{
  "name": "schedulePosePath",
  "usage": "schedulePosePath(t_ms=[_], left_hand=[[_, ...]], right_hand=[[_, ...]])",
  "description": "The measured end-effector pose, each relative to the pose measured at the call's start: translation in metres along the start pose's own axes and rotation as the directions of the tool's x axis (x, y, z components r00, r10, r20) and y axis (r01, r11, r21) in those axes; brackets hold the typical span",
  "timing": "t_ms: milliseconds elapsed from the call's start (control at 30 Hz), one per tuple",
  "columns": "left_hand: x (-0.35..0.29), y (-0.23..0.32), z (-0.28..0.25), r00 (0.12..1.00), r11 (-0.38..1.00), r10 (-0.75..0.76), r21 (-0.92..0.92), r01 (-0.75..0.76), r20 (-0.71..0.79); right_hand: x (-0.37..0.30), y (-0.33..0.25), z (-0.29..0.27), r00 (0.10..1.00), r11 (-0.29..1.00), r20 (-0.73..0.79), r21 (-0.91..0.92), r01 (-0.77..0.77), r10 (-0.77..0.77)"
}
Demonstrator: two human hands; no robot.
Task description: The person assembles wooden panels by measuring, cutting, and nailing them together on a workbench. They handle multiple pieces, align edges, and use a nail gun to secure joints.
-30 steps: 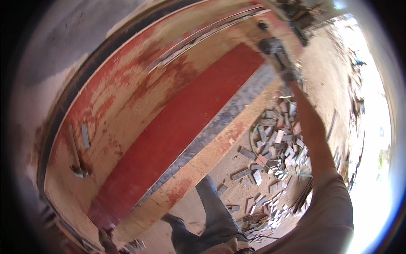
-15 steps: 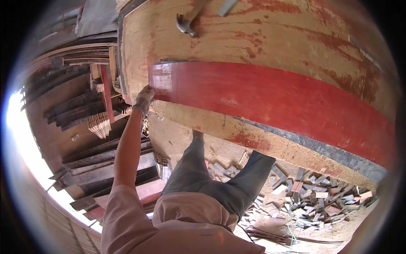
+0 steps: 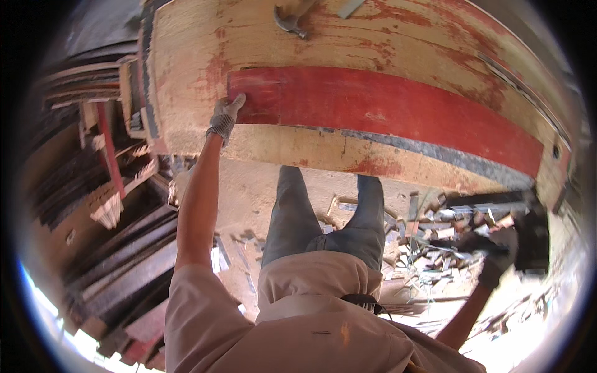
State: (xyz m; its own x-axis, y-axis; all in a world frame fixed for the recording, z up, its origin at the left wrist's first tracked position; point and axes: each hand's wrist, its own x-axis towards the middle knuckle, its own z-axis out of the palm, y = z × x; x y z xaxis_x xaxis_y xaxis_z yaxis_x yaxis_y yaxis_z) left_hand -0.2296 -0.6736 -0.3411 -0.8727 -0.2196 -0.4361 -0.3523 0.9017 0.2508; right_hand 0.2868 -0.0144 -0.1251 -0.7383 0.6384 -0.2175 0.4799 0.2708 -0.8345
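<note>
A long red board [image 3: 373,99] lies across the tan wooden worktop [image 3: 186,68], over a grey-black strip [image 3: 429,155] that shows along its near edge. My left hand [image 3: 225,117], in a light knitted glove, grips the board's left end, with the thumb on its top face. Off to the lower right is my right hand [image 3: 495,264], in a dark glove, below the board's right end. Its fingers seem closed round part of a bulky black object [image 3: 533,239], but blur and shadow hide what kind it is.
A claw hammer [image 3: 291,23] and a flat grey metal piece [image 3: 350,7] lie on the far part of the worktop. Stacked boards [image 3: 124,261] fill the left side. Wood offcuts [image 3: 429,248] are heaped on the floor at the right.
My right hand has come into view at the lower right with the black object. My left hand stays at the board's left end. The view has shifted, showing the board's right end.
</note>
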Motion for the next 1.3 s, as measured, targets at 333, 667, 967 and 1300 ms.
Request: schedulePosePath(t_ms=[333, 667, 967, 1300], left_hand=[[-0.017, 0.039, 0.000, 0.993, 0.992, 0.108, -0.063, -0.111, -0.052], [-0.013, 0.038, 0.004, 0.991, 0.984, 0.133, -0.120, -0.135, -0.027], [-0.019, 0.041, -0.003, 0.990, 0.974, 0.140, -0.173, -0.143, -0.033], [-0.014, 0.039, 0.001, 0.990, 0.973, 0.140, -0.184, -0.140, -0.014]], right_hand=[[-0.079, -0.210, 0.399, 0.663, 0.283, 0.606, 0.607, -0.743, 0.440], [-0.093, -0.211, 0.492, 0.703, 0.658, 0.533, 0.319, -0.682, 0.470], [-0.086, -0.237, 0.495, 0.602, 0.517, 0.587, 0.333, -0.789, 0.541], [-0.081, -0.234, 0.481, 0.609, 0.518, 0.587, 0.342, -0.784, 0.533]])
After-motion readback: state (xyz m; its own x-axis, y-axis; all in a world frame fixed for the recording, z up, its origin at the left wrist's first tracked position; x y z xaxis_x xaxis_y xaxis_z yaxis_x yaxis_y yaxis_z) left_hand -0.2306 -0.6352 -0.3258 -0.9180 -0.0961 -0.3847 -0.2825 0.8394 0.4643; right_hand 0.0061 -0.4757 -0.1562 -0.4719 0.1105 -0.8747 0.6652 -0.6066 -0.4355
